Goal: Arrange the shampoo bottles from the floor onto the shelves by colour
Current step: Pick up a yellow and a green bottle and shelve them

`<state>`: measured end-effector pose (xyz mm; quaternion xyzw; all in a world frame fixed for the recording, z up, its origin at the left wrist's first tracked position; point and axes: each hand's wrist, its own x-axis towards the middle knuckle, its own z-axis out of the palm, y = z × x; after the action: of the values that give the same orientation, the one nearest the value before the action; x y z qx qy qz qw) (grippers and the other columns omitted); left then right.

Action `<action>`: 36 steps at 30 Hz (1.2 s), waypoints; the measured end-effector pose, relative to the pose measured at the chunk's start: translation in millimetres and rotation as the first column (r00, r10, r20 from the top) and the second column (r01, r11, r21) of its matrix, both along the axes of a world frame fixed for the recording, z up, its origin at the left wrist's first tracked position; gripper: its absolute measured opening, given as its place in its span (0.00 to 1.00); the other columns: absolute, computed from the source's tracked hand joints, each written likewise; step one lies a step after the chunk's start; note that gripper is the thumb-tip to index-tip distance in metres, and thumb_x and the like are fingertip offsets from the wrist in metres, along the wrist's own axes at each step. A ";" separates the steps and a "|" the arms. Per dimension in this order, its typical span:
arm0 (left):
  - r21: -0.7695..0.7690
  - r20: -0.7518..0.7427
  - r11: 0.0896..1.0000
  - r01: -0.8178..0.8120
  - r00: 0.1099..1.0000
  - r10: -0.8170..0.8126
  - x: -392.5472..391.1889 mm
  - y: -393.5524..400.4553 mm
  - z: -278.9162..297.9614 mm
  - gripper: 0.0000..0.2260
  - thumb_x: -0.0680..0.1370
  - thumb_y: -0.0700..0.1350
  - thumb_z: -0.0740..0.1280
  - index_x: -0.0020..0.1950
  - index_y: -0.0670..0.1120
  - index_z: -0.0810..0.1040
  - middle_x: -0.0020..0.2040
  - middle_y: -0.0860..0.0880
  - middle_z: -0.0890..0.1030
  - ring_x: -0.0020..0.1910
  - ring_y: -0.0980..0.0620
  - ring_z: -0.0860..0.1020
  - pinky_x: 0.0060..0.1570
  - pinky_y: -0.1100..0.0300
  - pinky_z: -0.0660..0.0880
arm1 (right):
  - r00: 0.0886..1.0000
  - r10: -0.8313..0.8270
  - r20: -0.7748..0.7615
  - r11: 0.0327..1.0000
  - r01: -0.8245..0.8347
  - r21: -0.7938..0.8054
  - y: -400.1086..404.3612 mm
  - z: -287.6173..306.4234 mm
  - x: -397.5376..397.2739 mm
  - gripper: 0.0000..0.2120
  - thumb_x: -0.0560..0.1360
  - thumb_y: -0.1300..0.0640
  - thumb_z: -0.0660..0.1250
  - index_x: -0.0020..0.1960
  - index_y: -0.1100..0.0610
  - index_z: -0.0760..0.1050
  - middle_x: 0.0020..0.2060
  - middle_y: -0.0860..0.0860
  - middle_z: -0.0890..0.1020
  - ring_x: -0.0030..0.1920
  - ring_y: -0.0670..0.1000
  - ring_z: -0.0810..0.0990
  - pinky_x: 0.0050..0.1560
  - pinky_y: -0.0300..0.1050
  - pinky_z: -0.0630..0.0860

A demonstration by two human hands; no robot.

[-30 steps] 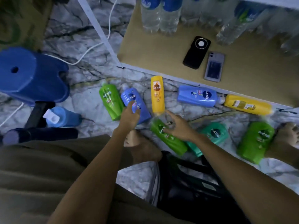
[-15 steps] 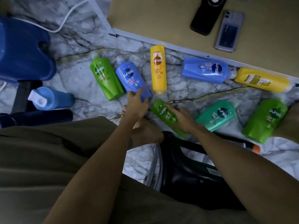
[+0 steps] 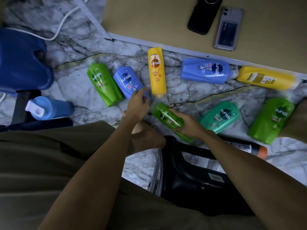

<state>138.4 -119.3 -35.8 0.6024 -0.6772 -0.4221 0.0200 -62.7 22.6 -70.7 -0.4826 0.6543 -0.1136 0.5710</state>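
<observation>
Now my right hand [image 3: 186, 125] has closed around the small green bottle [image 3: 167, 118] nearest my foot, where a moment ago it was only reaching. My left hand [image 3: 137, 105] has come down onto the lower end of the blue bottle [image 3: 127, 82]; the fingers look half-curled, though blur keeps me from saying it grips. So the first pickups are starting. Beyond, the other bottles lie on the marble floor [image 3: 79, 90], none yet on the shelf board [image 3: 149, 17].
</observation>
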 end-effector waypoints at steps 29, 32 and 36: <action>0.136 -0.052 0.989 -0.056 0.997 0.064 -81.6 -18.9 -43.1 0.35 0.80 0.40 0.68 0.80 0.54 0.52 0.65 0.35 0.69 0.55 0.43 0.71 0.52 0.56 0.67 | 0.896 -0.428 0.119 0.896 0.438 -0.075 -7.8 40.9 -59.4 0.41 0.72 0.64 0.77 0.79 0.46 0.62 0.74 0.45 0.70 0.70 0.44 0.73 0.70 0.42 0.72; 0.200 -0.063 0.979 -0.044 0.996 0.058 -82.5 -16.5 -44.3 0.40 0.78 0.42 0.70 0.79 0.61 0.48 0.65 0.35 0.69 0.59 0.35 0.73 0.56 0.49 0.74 | 0.895 -0.428 0.129 0.895 0.439 -0.076 -7.8 43.2 -58.7 0.41 0.72 0.64 0.77 0.79 0.46 0.62 0.75 0.44 0.69 0.70 0.43 0.73 0.70 0.43 0.72; 0.277 -0.110 0.961 0.003 0.994 0.028 -75.6 -1.2 -44.8 0.42 0.77 0.39 0.70 0.79 0.63 0.47 0.69 0.39 0.70 0.62 0.44 0.68 0.56 0.58 0.67 | 0.881 -0.455 0.129 0.885 0.464 -0.050 -6.9 49.7 -58.3 0.41 0.73 0.63 0.76 0.79 0.46 0.63 0.73 0.42 0.69 0.67 0.38 0.73 0.69 0.41 0.72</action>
<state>62.8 -120.5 -80.6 0.5787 -0.6056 -0.5458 -0.0236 -121.0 15.7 -21.0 -0.3289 0.7114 -0.2988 0.5445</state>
